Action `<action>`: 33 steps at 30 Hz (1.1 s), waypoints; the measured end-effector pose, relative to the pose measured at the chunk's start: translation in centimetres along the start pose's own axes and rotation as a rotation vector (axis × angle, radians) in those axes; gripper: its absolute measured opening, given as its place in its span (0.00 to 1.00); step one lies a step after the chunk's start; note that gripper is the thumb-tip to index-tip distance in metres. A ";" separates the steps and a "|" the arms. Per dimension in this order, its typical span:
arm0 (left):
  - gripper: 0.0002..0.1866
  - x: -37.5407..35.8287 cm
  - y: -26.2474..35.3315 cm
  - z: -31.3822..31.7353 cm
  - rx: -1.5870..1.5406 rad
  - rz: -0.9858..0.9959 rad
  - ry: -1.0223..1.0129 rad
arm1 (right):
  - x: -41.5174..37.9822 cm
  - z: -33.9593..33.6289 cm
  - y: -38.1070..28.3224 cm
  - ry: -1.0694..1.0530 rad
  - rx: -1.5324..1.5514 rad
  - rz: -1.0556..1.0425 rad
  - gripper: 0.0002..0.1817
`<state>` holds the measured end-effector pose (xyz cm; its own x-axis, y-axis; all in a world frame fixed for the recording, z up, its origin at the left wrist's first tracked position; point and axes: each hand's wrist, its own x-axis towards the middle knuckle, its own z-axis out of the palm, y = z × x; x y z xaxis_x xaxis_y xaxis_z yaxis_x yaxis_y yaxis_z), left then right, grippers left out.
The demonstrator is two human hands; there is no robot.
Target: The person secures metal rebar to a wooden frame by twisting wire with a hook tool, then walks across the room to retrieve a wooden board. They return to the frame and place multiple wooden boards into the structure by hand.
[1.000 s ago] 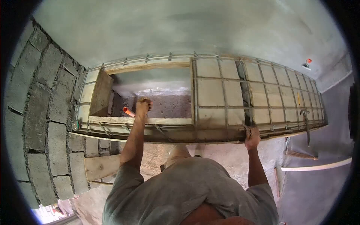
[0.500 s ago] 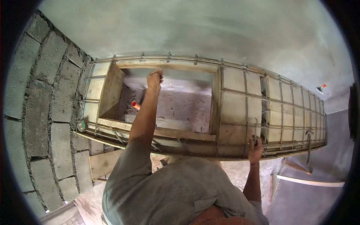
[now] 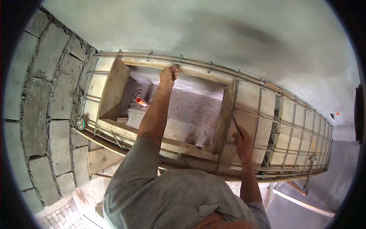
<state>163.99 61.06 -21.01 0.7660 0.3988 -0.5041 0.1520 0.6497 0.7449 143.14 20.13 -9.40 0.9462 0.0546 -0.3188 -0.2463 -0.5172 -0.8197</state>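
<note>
1. Left hand [image 3: 169,75]: fingers curled closed near the form's [image 3: 248,96] back edge, close to the back bars [image 3: 164,56]; hard to tell whether pinching anything small
2. Right hand [image 3: 244,145]: gripping a thin dark tool [image 3: 236,125] beside the right edge of the opening [image 3: 225,114], tip pointing away from the body
3. Best to steady the work with the left fingertips and bring the tool in from the side, keeping knuckles out of line with the tip
4. Probably wise to keep a firm but easy grip on the tool, turning from the wrist rather than pushing with the shoulder
5. With the left forearm stretched across the opening, better to keep body weight low and balanced, away from the thin boards round the hole
6. Take care not to snag the sleeve or tool on the grid [image 3: 260,101] running from the opening to the form's right end
7. Mind the orange pipe [image 3: 142,102] inside the opening, left of the forearm; better not to knock against its open mouth
8. Leave the tape [image 3: 81,124] at the form's front left corner and the hammer [image 3: 312,158] near the front right corner undisturbed, both well apart from the hands
</note>
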 end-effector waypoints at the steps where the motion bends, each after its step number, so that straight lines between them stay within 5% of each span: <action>1: 0.05 0.7 0.4 -0.4 -0.018 -0.075 -0.061 | 1.8 1.0 1.4 -0.001 -0.050 -0.062 0.20; 6: 0.05 3.4 3.3 -1.5 -0.009 -0.170 -0.054 | 6.4 4.1 -2.1 -0.071 -0.215 -0.216 0.19; 8: 0.05 4.4 4.1 -2.5 0.201 -0.175 -0.261 | 6.7 4.6 -5.9 -0.212 0.003 -0.034 0.19; 12: 0.03 1.8 6.3 -3.3 0.613 0.003 -0.212 | 8.0 6.6 -3.1 -0.277 0.166 -0.045 0.19; 16: 0.06 -0.8 8.2 -3.7 0.385 0.051 -0.255 | 7.3 6.6 -1.1 -0.229 0.140 0.062 0.19; 18: 0.11 -1.0 8.6 -3.4 0.758 0.134 -0.398 | 6.2 6.0 -0.7 -0.203 0.135 0.134 0.19; 24: 0.10 2.9 6.9 -2.5 0.977 0.146 -0.496 | 3.0 5.2 3.1 0.088 -0.139 -0.324 0.17; 26: 0.09 7.1 4.4 -4.0 0.984 0.438 -0.485 | 0.2 3.8 -1.0 0.027 0.007 -0.076 0.18; 30: 0.08 4.0 6.5 -1.6 1.393 0.735 -0.450 | -4.2 2.6 -0.7 0.030 0.119 0.094 0.19; 31: 0.10 4.2 6.2 -1.6 1.482 0.935 -0.463 | -4.8 2.8 0.6 0.060 0.100 0.087 0.17; 33: 0.11 3.3 6.1 -1.1 1.596 0.893 -0.348 | -5.7 3.4 4.5 0.083 0.082 0.070 0.16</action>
<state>166.75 67.00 -18.58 0.9856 -0.0314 0.1661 -0.1061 -0.8795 0.4638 135.91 20.39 -12.83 0.9395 -0.0518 -0.3386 -0.3252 -0.4453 -0.8343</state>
